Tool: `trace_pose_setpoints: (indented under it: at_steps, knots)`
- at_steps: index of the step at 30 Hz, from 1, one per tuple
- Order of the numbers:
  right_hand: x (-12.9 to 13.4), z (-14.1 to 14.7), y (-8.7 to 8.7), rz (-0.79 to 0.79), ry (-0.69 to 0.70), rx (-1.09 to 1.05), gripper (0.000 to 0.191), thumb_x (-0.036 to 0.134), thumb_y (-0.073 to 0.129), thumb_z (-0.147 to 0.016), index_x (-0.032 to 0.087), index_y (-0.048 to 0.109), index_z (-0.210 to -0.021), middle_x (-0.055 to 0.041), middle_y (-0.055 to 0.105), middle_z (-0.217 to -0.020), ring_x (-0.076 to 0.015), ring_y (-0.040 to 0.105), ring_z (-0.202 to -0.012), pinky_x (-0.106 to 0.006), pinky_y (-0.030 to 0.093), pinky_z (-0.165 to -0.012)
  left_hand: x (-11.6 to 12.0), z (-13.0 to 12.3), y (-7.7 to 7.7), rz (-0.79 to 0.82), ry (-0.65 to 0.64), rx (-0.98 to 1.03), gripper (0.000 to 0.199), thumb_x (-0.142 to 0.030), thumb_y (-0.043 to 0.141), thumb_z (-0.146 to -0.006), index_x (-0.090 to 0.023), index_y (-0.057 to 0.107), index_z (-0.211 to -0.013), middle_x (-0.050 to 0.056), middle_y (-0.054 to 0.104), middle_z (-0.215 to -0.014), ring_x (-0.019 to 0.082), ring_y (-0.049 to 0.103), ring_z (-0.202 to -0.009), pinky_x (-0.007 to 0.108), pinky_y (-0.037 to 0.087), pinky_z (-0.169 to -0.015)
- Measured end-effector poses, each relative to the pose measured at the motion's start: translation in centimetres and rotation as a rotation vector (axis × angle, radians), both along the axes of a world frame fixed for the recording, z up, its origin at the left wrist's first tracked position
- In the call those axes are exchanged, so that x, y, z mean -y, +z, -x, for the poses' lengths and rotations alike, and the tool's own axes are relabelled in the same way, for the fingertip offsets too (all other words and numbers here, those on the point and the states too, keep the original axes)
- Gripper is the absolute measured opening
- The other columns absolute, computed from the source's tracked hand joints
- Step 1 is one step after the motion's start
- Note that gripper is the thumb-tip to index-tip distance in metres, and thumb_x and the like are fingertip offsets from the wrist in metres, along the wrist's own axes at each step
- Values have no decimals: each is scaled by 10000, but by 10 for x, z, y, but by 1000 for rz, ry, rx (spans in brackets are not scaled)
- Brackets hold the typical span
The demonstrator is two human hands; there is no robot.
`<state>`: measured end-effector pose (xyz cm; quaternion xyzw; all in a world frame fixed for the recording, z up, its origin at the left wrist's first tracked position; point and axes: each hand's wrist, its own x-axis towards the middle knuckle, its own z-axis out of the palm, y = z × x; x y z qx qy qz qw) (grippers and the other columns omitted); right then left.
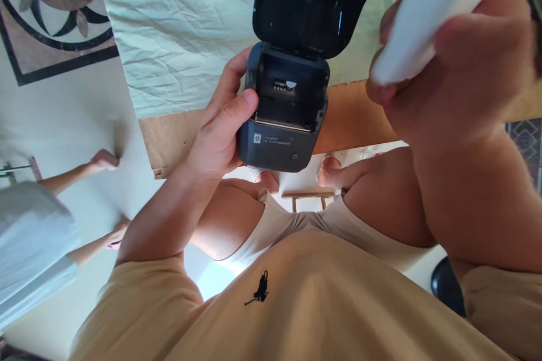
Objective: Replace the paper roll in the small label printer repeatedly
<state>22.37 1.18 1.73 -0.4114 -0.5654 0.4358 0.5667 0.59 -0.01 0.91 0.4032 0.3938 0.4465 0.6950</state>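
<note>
gripping the printer (274,149) by its nine-o'clock edge, the left hand (220,121) may let it tip under its open lid (302,17); the right hand (478,62) clutches a blurred white thing (412,34) at two o'clock

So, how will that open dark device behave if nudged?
The device looks stiff, judging by its crisp edges. Its lid, joined along one edge, may swing. It might twist, since the left hand holds one side.

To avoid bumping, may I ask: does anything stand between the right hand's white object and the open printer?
Nothing visible stands between the white object and the printer; its open lid hinges at the far side, outside that gap.
</note>
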Motion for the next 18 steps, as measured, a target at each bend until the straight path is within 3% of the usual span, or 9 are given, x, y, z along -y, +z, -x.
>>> trace_pose_setpoints:
  at_steps: [3,8,12,18]
  knots:
    - [-8,-7,-13,-6,-134,248,192,344,631,-770,195,566,-872,32,489,-656,-49,451,-529,-220,349,-475,-2,2,-3,-32,-36,-22,428,-507,647,-811,-285,555,-1165,31,683,-1189,260,703,-1011,324,579,-666]
    - [-8,-15,-14,-132,-220,731,298,441,665,-772,175,532,-795,4,525,-796,-76,468,-754,-286,392,-749,-4,3,-8,-89,-46,-51,416,-537,604,-837,-281,563,-1163,21,685,-1187,249,697,-1060,291,578,-644]
    - [-11,-21,-14,-141,-223,817,487,547,700,-737,180,581,-1033,-4,584,-931,-68,498,-736,-259,411,-690,-6,4,-13,-124,-33,-39,477,-576,618,-821,-262,563,-1176,17,683,-1187,245,684,-1094,266,579,-671]
    - [-14,-20,-13,76,-158,943,566,398,741,-729,218,538,-1226,-15,624,-1142,-112,594,-867,-299,448,-818,-6,4,-10,-100,-44,-53,463,-577,612,-828,-276,570,-1178,11,699,-1103,240,710,-1033,274,584,-654]
